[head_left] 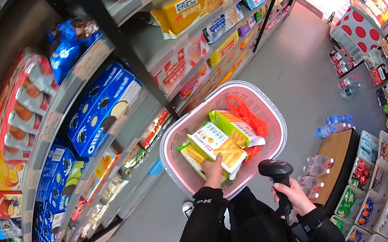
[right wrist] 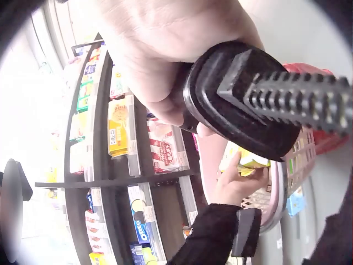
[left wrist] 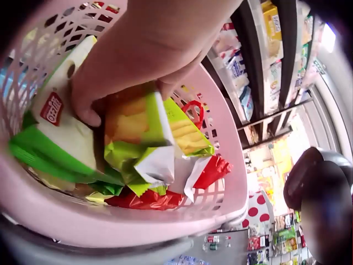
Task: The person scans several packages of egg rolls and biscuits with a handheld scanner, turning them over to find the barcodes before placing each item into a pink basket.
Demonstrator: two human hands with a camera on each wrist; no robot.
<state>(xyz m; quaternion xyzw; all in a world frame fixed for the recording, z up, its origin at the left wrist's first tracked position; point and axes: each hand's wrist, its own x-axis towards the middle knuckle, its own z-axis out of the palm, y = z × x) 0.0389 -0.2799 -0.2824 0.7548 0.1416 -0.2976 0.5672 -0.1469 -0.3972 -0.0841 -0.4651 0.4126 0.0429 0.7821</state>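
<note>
A pink basket [head_left: 169, 140] with a grey rim holds several green-and-white snack packs and a red plastic bag [head_left: 247, 114]. My left hand [head_left: 212, 170] reaches inside and grips a white-and-green pack [head_left: 211, 138]; in the left wrist view the hand [left wrist: 132, 61] comes down over the packs, its thumb beside a pack with a red logo [left wrist: 58, 118]. To the right of the basket, my right hand [head_left: 294, 195] holds a black handheld scanner [head_left: 276, 171] by its handle. The right wrist view shows the scanner's handle end and cable [right wrist: 298, 99] close up, under the hand [right wrist: 165, 44].
Shelves of boxed biscuits [head_left: 100, 111] curve along the left and top. At the right stand water bottles [head_left: 317, 167] by a wooden ledge [head_left: 336, 158], and bins of small snacks [head_left: 362, 172]. A polka-dot counter [head_left: 361, 31] is farther back. Grey floor [head_left: 284, 80] lies between.
</note>
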